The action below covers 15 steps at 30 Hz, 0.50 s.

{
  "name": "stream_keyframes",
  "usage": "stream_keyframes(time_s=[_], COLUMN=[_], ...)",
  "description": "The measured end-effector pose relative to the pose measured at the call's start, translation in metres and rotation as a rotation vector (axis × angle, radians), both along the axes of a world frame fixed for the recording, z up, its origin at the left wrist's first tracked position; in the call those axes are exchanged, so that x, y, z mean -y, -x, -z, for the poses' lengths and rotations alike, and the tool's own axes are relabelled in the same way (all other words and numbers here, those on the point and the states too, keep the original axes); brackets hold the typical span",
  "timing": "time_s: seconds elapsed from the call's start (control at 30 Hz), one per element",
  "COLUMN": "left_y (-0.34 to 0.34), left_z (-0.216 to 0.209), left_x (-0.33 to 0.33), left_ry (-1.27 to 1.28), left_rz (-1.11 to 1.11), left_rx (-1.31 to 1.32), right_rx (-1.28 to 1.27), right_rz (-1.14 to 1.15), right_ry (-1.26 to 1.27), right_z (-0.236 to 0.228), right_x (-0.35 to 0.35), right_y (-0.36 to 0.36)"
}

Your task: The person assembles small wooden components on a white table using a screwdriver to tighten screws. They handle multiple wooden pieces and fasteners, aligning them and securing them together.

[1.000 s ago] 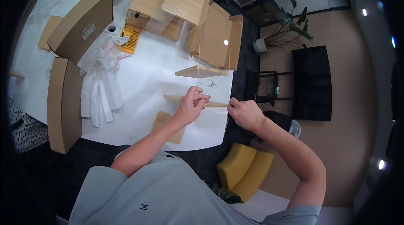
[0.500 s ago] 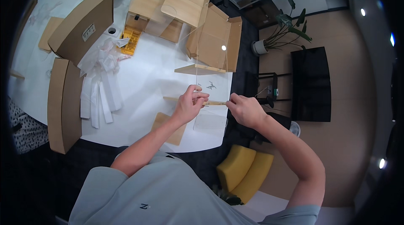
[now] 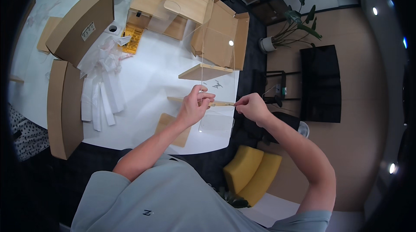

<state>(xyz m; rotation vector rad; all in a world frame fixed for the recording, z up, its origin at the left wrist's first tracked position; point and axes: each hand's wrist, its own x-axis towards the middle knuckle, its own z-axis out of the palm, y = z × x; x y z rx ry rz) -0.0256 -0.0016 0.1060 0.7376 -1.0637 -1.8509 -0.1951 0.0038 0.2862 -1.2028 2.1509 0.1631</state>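
The wooden board [image 3: 222,103] is reaching toward the right edge of the worktop [image 3: 143,84]. The left hand [image 3: 193,103] is curling fingers beside it, grip unclear; the right hand [image 3: 252,107] is pinching at its end. Steadying it is probably helping.

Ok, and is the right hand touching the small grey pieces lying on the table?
Apart: in the head view, a strip of white tabletop shows between the right hand and the small grey pieces.
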Motion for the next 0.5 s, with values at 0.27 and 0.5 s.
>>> stream_keyframes(time_s=[0.27, 0.5], left_y=[-0.001, -0.003], left_z=[-0.005, -0.003], left_x=[0.006, 0.001], left_ry=[-0.017, -0.020], left_rz=[0.021, 0.028], left_rx=[0.001, -0.006], right_rx=[-0.168, -0.434], right_rz=[-0.696, -1.526], right_ry=[0.180, 0.198], right_z=[-0.007, -0.033], right_x=[-0.008, -0.006], right_y=[0.013, 0.008])
